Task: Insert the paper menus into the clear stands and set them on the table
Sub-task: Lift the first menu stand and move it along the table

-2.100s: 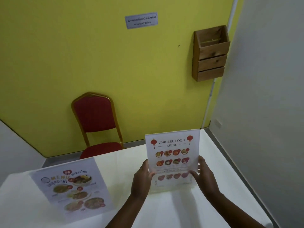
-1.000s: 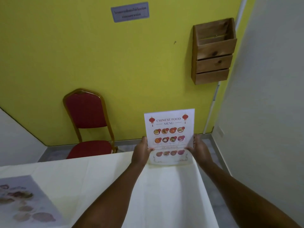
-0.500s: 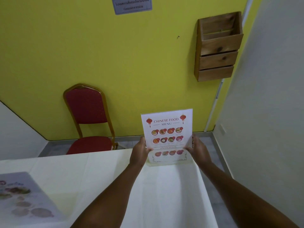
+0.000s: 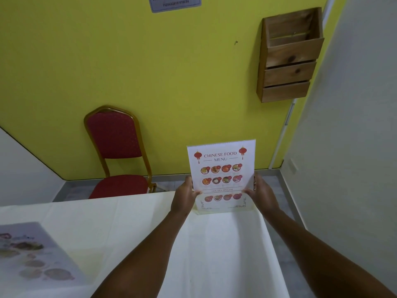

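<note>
Carried out from mid-worktop, the Chinese food menu stand point(image 4: 221, 177) now rests upright at the worktop's point(image 4: 214, 254) far edge, clasped between left hand point(image 4: 184, 197) and right hand point(image 4: 263, 195), apparently ready for release.

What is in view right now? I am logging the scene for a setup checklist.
Chinese food menu in clear stand: 1, white with red print, upright at the table's far edge, held on both sides
second menu: 1, pale and blurred, table's near left
table: 1, white cloth
chair: 1, red with gold frame, by the wall
wooden wall rack: 1, brown, upper right
sign: 1, pale, top of yellow wall
left hand: on stand's left edge
right hand: on stand's right edge
</note>
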The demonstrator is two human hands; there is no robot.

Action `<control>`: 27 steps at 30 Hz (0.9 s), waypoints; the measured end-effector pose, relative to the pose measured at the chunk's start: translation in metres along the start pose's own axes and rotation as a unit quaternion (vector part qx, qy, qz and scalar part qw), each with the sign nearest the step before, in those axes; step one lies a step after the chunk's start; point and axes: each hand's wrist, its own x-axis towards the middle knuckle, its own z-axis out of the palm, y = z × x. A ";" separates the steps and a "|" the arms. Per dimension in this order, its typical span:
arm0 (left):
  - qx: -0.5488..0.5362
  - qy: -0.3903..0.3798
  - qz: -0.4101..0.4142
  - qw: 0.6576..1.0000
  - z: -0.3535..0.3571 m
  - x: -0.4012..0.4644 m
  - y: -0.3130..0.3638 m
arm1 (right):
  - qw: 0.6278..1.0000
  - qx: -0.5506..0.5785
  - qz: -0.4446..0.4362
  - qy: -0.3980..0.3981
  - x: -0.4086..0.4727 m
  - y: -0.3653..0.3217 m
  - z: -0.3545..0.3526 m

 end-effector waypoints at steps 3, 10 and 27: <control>0.004 -0.004 -0.001 1.000 -0.001 0.001 0.000 | 1.000 0.000 0.003 0.001 -0.001 -0.001 0.001; 0.010 -0.011 0.002 1.000 -0.001 -0.003 -0.006 | 1.000 -0.020 0.002 0.013 -0.012 -0.004 -0.001; 0.121 0.017 0.062 0.991 -0.011 -0.130 -0.066 | 0.982 -0.131 -0.133 -0.019 -0.134 0.004 0.040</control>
